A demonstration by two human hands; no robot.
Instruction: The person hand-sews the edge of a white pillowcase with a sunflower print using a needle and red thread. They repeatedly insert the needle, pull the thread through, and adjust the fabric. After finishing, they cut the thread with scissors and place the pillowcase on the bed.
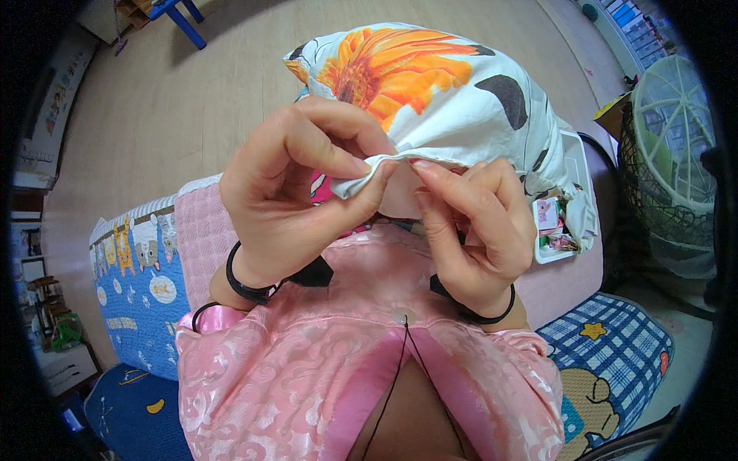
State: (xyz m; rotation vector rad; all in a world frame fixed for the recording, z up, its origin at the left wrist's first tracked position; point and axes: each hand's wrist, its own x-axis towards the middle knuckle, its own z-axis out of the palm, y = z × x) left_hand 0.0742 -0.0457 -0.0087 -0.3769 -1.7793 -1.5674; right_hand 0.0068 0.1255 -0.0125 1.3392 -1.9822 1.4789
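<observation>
A white pillow or cushion cover (496, 132) with a large orange flower print and dark patches rests before me, bulging as if filled. My left hand (294, 184) pinches a folded length of its near hem between thumb and fingers. Close beside it, my right hand (478, 225) has thumb and forefinger bent at the same hem, the fingertip touching the cloth edge. Whether a needle or thread sits in the right fingertips is too small to tell. Beneath the hands, part of a bright pink patterned cloth (323, 189) shows.
A white plastic tray (588, 173) holding small items stands to the right on a pink quilted cover (553, 288). Beyond it is a round fan-like guard (674, 132). Printed quilted mats (138, 322) lie at left, and a blue-legged stool (187, 26) stands on the floor.
</observation>
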